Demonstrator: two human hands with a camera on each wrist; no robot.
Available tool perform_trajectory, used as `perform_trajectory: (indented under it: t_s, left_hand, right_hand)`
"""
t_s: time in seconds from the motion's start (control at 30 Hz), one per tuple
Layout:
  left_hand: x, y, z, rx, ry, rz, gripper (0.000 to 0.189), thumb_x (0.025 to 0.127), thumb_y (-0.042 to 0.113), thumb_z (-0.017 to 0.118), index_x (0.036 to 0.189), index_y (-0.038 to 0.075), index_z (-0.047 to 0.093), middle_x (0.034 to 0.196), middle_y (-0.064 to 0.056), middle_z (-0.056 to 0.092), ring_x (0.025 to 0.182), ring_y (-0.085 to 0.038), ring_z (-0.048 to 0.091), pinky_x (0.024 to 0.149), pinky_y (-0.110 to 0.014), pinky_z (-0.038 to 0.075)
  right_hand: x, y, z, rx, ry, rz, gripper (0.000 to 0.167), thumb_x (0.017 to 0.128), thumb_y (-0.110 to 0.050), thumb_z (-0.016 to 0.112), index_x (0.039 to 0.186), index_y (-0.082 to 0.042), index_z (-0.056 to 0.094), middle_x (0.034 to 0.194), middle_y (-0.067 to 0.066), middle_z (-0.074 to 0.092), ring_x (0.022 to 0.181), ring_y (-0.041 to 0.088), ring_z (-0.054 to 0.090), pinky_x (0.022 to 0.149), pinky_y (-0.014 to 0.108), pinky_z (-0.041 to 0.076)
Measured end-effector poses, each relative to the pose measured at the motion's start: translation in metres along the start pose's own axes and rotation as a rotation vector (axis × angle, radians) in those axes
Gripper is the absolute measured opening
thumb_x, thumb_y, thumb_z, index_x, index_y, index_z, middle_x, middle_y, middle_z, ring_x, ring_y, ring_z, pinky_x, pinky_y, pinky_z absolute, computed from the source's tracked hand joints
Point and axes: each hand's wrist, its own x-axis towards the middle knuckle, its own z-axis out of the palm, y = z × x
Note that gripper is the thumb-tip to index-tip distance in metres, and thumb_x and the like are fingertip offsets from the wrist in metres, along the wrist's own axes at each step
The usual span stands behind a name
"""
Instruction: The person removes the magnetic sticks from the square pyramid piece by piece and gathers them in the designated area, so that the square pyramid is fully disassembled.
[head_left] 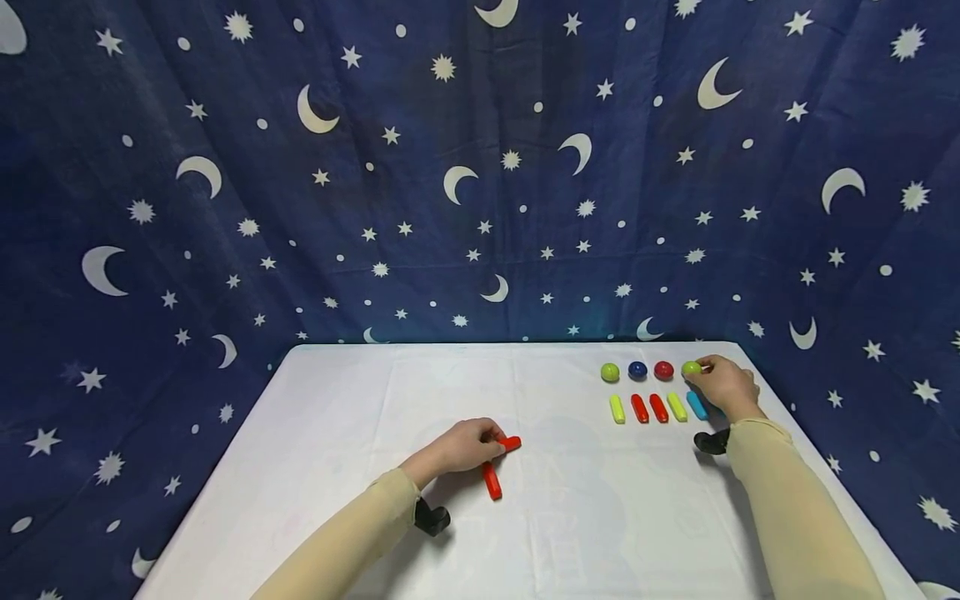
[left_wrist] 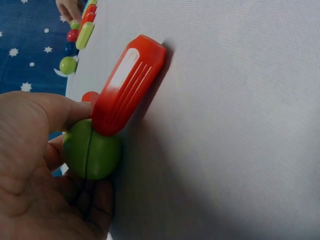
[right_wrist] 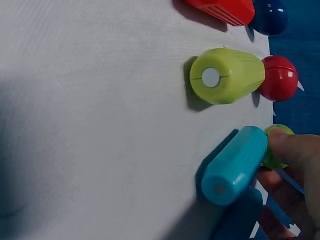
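My left hand (head_left: pixel 467 446) grips a green ball (left_wrist: pixel 92 149) between thumb and fingers, low over the table; the ball is hidden in the head view. One red stick (left_wrist: pixel 130 85) meets the ball, with a second red stick (head_left: pixel 492 482) angled toward the near edge. At the far right, the right hand (head_left: pixel 726 385) pinches another green ball (head_left: pixel 691 367), thumb on top. Just in front of that ball lies a blue stick (right_wrist: pixel 235 165), beside a darker blue stick (right_wrist: pixel 240 215) under the fingers.
Left of the right hand, a red ball (head_left: pixel 663 371), a dark blue ball (head_left: pixel 637 371) and a green ball (head_left: pixel 610 372) form a row. Yellow-green sticks (head_left: pixel 617 409) and red sticks (head_left: pixel 640 408) line up before them. A starry curtain (head_left: pixel 420 208) hangs behind the white table (head_left: pixel 360 400).
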Motion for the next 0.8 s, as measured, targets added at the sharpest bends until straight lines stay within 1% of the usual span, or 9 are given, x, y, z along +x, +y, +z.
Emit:
perform_trajectory:
  t_s: [0.1, 0.33, 0.47, 0.53, 0.67, 0.73, 0.8]
  left_hand:
    - [0.0, 0.0, 0.0, 0.009, 0.002, 0.001, 0.008, 0.099, 0.023, 0.066, 0.103, 0.017, 0.067, 0.085, 0.002, 0.062, 0.076, -0.015, 0.055, 0.073, -0.034, 0.043]
    - [0.0, 0.002, 0.001, 0.005, 0.005, 0.003, 0.008, 0.099, 0.022, 0.066, 0.105, 0.017, 0.068, 0.086, 0.002, 0.062, 0.077, -0.016, 0.055, 0.073, -0.034, 0.043]
    - [0.0, 0.003, 0.001, 0.015, 0.007, 0.003, 0.011, 0.099, 0.026, 0.065, 0.106, 0.017, 0.069, 0.088, 0.003, 0.062, 0.08, -0.016, 0.055, 0.074, -0.034, 0.043]
    - [-0.002, 0.003, 0.0, 0.022, 0.014, 0.004, 0.017, 0.099, 0.029, 0.066, 0.109, 0.017, 0.07, 0.093, 0.003, 0.063, 0.084, -0.017, 0.055, 0.077, -0.036, 0.044]
    - [-0.009, 0.002, -0.005, 0.047, 0.044, -0.001, 0.033, 0.097, 0.036, 0.068, 0.12, 0.012, 0.069, 0.103, 0.0, 0.062, 0.092, -0.019, 0.055, 0.083, -0.04, 0.046]
    - [-0.014, 0.002, -0.009, 0.06, 0.061, -0.015, 0.039, 0.095, 0.039, 0.07, 0.122, 0.011, 0.067, 0.104, -0.002, 0.061, 0.092, -0.02, 0.055, 0.083, -0.042, 0.047]
    - [-0.02, 0.001, -0.012, 0.068, 0.067, -0.045, 0.042, 0.093, 0.042, 0.071, 0.121, 0.011, 0.066, 0.103, -0.003, 0.061, 0.089, -0.02, 0.056, 0.081, -0.042, 0.047]
  right_hand:
    - [-0.001, 0.0, 0.0, -0.004, -0.011, 0.002, 0.051, 0.1, -0.025, 0.063, 0.136, 0.009, 0.049, 0.125, 0.032, 0.055, 0.112, 0.05, 0.039, 0.095, 0.063, 0.033]
    - [-0.004, 0.002, -0.003, 0.002, -0.011, -0.023, 0.056, 0.099, -0.024, 0.063, 0.141, 0.01, 0.045, 0.128, 0.033, 0.054, 0.112, 0.051, 0.041, 0.095, 0.065, 0.033]
    - [-0.007, 0.004, -0.007, 0.002, 0.008, -0.038, 0.058, 0.1, -0.025, 0.062, 0.142, 0.01, 0.043, 0.129, 0.034, 0.053, 0.113, 0.051, 0.042, 0.096, 0.065, 0.034]
    - [-0.009, 0.004, -0.01, 0.011, 0.036, -0.057, 0.057, 0.1, -0.025, 0.06, 0.143, 0.01, 0.044, 0.13, 0.034, 0.053, 0.114, 0.051, 0.042, 0.095, 0.065, 0.035]
    - [-0.012, 0.001, -0.018, 0.046, 0.147, -0.127, 0.053, 0.102, -0.024, 0.056, 0.143, 0.009, 0.047, 0.133, 0.034, 0.053, 0.119, 0.052, 0.041, 0.096, 0.063, 0.034]
    - [-0.014, -0.003, -0.023, 0.067, 0.208, -0.177, 0.051, 0.104, -0.025, 0.054, 0.143, 0.008, 0.048, 0.134, 0.032, 0.054, 0.122, 0.052, 0.04, 0.098, 0.063, 0.033]
    - [-0.02, -0.012, -0.026, 0.099, 0.254, -0.227, 0.048, 0.105, -0.025, 0.053, 0.142, 0.006, 0.05, 0.133, 0.03, 0.056, 0.124, 0.051, 0.04, 0.1, 0.063, 0.032]
